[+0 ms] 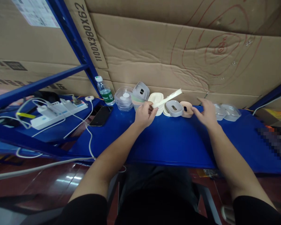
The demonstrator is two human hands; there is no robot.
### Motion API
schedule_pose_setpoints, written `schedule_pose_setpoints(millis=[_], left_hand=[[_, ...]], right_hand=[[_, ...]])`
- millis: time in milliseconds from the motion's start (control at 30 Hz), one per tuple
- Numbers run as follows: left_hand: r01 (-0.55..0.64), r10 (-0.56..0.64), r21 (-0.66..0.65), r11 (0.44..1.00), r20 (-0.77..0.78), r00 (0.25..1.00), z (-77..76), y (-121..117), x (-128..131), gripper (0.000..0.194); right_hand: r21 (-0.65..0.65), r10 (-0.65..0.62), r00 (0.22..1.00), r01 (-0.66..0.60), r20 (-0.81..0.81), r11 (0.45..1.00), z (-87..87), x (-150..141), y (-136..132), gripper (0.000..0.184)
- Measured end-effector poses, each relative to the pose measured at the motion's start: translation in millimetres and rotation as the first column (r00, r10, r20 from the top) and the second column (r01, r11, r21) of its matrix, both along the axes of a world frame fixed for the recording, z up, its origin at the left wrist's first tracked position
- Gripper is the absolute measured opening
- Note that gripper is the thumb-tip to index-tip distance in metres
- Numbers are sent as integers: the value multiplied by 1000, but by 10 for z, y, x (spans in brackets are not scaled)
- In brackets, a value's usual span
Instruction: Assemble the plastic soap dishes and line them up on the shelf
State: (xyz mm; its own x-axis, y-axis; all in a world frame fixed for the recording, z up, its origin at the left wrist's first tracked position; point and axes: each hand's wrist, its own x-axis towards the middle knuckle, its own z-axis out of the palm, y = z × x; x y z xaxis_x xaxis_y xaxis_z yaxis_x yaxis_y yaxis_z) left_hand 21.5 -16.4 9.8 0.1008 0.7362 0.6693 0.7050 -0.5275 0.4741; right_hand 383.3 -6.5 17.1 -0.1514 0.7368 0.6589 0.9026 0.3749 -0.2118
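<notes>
Over the cream containers, the left hand pinches a flat cream piece; the right hand, fingers loosely parted, sits by a peach container. Behind them I can read "1100X380X62" on the cardboard, but the bottle's green label is too small.

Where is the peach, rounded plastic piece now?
In the head view, the peach piece is right of centre on the blue tabletop, between a grey, rounded plastic piece and the right hand.
</notes>
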Motion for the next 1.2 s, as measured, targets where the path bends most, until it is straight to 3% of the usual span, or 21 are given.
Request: schedule_pose_setpoints(millis=[100, 200, 300, 467, 567, 633, 767, 900, 1200], left_hand=[[44, -48, -46, 998, -108, 993, 104, -141, 33, 32], [78, -112, -165, 983, -205, 972, 139, -209, 117, 38], [66, -146, -277, 959, -279, 949, 114, -191, 170, 51], [32, -273, -440, 898, -497, 824, 64, -87, 119, 52], [32, -373, -518, 855, -570, 733, 51, -57, 88, 51], [24, -403, -553, 833, -575, 712, 46, -57, 85, 53], [56, -433, -582, 811, -534, 726, 23, -69, 94, 55], [87, -454, -579, 811, -528, 718, -16, -71, 94, 42], [7, -362, -552, 834, -537, 762, -10, -31, 48, 31]], right_hand=[[64, 107, 984, -99, -145, 993, 119, -206, -211, 84], [12, 267, 946, -270, -184, 963, 52, -476, -336, 77], [-59, 311, 924, -331, -225, 942, -63, -664, -355, 66], [-84, 387, 856, -438, -343, 895, -174, -570, -201, 90], [-101, 289, 895, -340, -339, 935, -205, -431, -96, 81], [-128, 196, 941, -238, -276, 963, -216, -391, -55, 73], [-81, 154, 985, -160, -79, 984, -233, -451, -26, 59], [-85, 133, 988, -127, 80, 988, -297, -565, -9, 63], [-181, 37, 985, -7, 166, 984, -505, -593, 73, 67]])
